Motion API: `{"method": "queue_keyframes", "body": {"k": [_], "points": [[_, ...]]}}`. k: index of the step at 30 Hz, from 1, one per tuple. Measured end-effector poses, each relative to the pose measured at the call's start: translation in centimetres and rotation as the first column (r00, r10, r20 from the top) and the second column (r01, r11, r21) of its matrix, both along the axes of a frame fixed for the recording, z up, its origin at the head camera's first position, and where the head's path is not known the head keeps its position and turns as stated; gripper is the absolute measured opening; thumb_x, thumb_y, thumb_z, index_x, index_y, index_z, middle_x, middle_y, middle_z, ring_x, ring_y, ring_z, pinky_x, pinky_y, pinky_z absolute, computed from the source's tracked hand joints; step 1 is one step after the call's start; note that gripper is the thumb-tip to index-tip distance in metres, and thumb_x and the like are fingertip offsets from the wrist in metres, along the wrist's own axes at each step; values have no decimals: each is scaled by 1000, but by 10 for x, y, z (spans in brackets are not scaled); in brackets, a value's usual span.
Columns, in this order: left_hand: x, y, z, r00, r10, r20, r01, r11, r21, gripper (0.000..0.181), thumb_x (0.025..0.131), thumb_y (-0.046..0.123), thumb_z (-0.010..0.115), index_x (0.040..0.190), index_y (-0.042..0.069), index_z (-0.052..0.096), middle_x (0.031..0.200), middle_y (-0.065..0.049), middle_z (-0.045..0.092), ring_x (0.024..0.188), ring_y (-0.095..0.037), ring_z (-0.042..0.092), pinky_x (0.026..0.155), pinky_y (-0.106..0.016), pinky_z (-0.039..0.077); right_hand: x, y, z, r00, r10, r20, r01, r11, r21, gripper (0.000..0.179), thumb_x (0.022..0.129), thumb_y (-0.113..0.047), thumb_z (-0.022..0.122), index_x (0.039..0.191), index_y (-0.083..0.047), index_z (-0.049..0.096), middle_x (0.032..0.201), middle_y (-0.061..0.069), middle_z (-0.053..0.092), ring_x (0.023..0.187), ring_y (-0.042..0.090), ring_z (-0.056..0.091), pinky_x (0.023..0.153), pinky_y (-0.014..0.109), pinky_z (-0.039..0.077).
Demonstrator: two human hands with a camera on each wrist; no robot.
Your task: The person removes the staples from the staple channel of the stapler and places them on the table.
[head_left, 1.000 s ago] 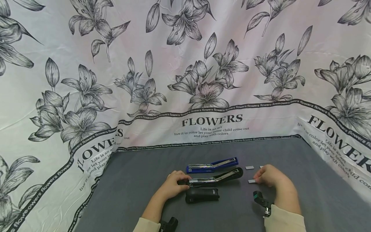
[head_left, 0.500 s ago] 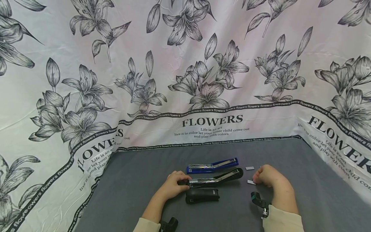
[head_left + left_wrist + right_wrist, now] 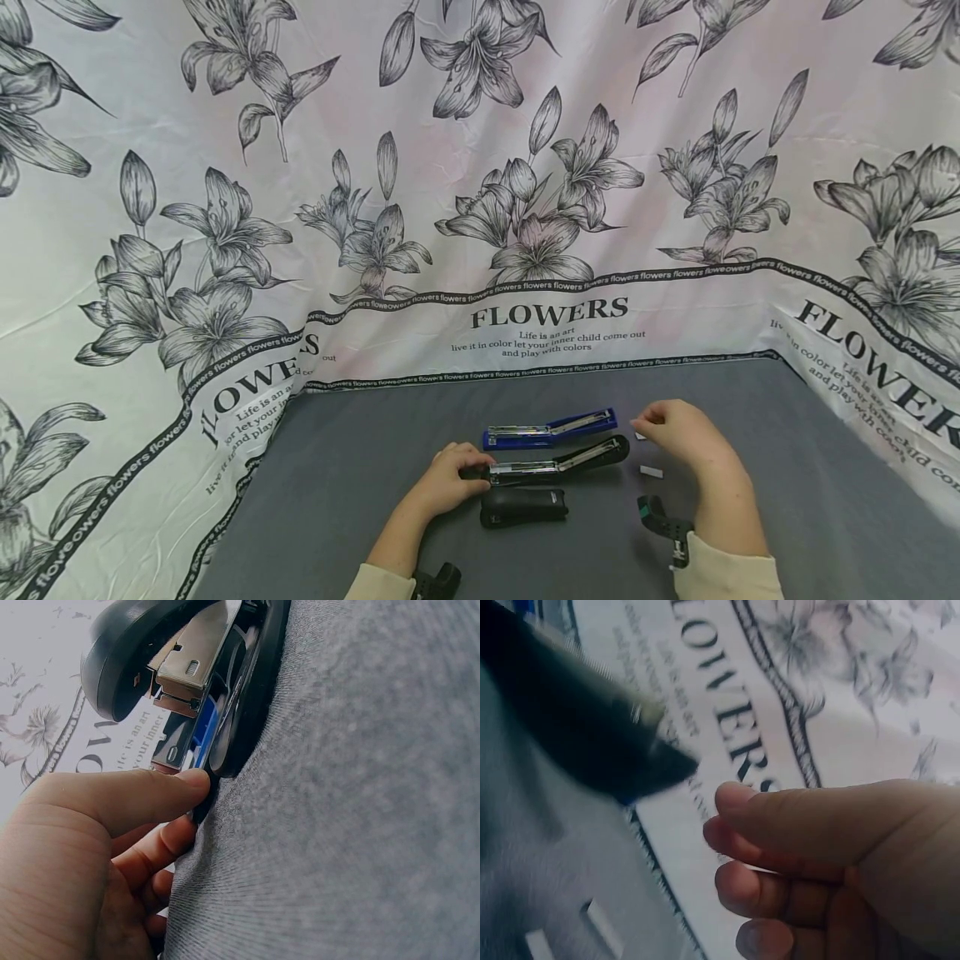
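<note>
In the head view my left hand (image 3: 453, 477) grips the left end of an opened black stapler (image 3: 596, 454), its metal channel exposed. The left wrist view shows the thumb (image 3: 161, 796) and forefinger pinching that end. My right hand (image 3: 678, 433) hovers right of the staplers with thumb and forefinger tips together. In the right wrist view nothing plainly shows between those fingertips, so whether they hold something small is unclear. Beneath it a staple strip (image 3: 640, 436) is partly covered. Another staple strip (image 3: 651, 472) lies closer to me.
An opened blue stapler (image 3: 517, 435) lies just behind the black one. A closed black stapler (image 3: 523, 507) sits in front. Grey cloth (image 3: 337, 467) covers the table, and a flower-printed curtain (image 3: 547, 325) hangs around it.
My right hand has left the nearer staple strip and moved up and left, toward the opened staplers. That strip turned slightly earlier. My left hand stays on the black stapler.
</note>
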State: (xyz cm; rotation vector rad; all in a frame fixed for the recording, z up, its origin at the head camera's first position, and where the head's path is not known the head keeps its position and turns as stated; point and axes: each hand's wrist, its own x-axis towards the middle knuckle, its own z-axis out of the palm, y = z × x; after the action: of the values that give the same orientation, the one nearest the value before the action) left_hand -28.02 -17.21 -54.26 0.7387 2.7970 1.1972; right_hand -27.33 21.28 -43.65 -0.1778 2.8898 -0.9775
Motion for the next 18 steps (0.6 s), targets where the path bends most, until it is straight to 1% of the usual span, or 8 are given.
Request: {"method": "queue_keyframes", "body": {"k": [3,6,12,18], "points": [[0,0,0,1000,1,1,-1,1000,-2,27,86,16,82,112,19,78,95,13,63,90,-8,47,89,-42,35,2,-9,6,999,16,-37,-15,1000,9,24,101,-25,65,98,-2,71,88,6,64,78,22,55,70,46,48],[0,-1,0,1000,-4,-1,4,1000,1,27,86,17,82,112,19,78,95,13,63,89,-8,46,89,-42,35,4,-19,11,998,32,-57,-32,999,7,22,101,-24,66,100,-3,72,90,5,66,78,22,56,71,46,49],[0,-1,-1,1000,-12,3,12,1000,-6,27,87,18,81,114,20,78,95,14,62,89,-8,46,89,-42,35,8,-37,19,992,67,-104,-67,998,7,20,101,-24,67,101,-5,73,94,3,69,85,23,62,77,51,51],[-1,-1,-1,1000,-16,-4,16,1000,-11,27,87,18,81,114,20,78,95,14,62,89,-8,46,89,-42,35,9,-58,18,980,105,-171,-104,995,12,13,99,-20,69,99,-9,75,89,-2,68,79,17,60,74,45,52]]}}
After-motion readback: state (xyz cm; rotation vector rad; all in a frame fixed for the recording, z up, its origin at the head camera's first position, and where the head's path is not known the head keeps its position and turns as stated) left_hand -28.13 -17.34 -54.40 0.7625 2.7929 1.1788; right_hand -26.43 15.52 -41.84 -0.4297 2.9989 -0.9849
